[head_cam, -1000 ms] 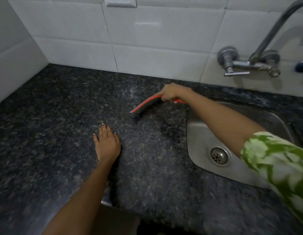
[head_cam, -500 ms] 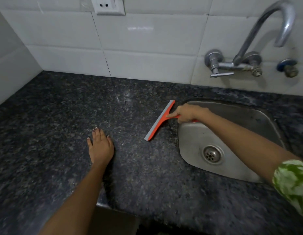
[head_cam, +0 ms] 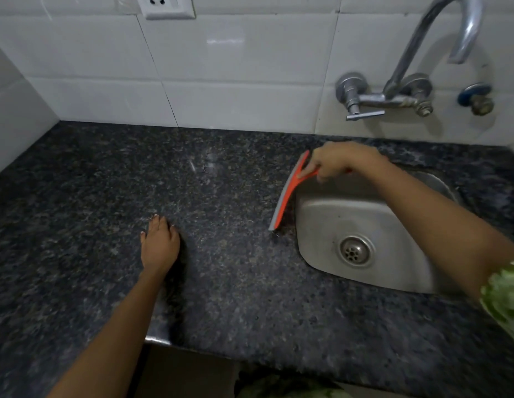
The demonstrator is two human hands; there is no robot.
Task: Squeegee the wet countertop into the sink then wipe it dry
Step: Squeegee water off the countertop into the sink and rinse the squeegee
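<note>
1. Pulling the squeegee [head_cam: 288,193] toward the sink [head_cam: 330,219] is the step in hand, by my reading: its blade lies on the dark speckled worktop [head_cam: 235,297] just beside the basin's left rim, running roughly parallel to that edge.
2. The right hand [head_cam: 340,160] has its grip curled round the orange handle, with a finger laid along the blade's back; the arm reaches across over the basin.
3. The left hand [head_cam: 161,245] lies flat on the worktop, fingers straight and holding nothing, well apart from the squeegee; it looks to be bracing the person.
4. The next move, I judge, calls for carrying the blade over the rim so the gathered water drops in, then lifting and resetting further left for another pass. Even pressure along the whole blade matters, or a streak will be left behind.
5. A faint wet sheen shows on the stone toward the back wall, so squeegeeing seems unfinished, and no cloth for drying is in view.
6. The sink is a steel basin with a round drain [head_cam: 355,251] at its bottom; I see no dishes in it, and any water there is too slight to tell. The tap [head_cam: 439,33] arches above it, not running.
</note>
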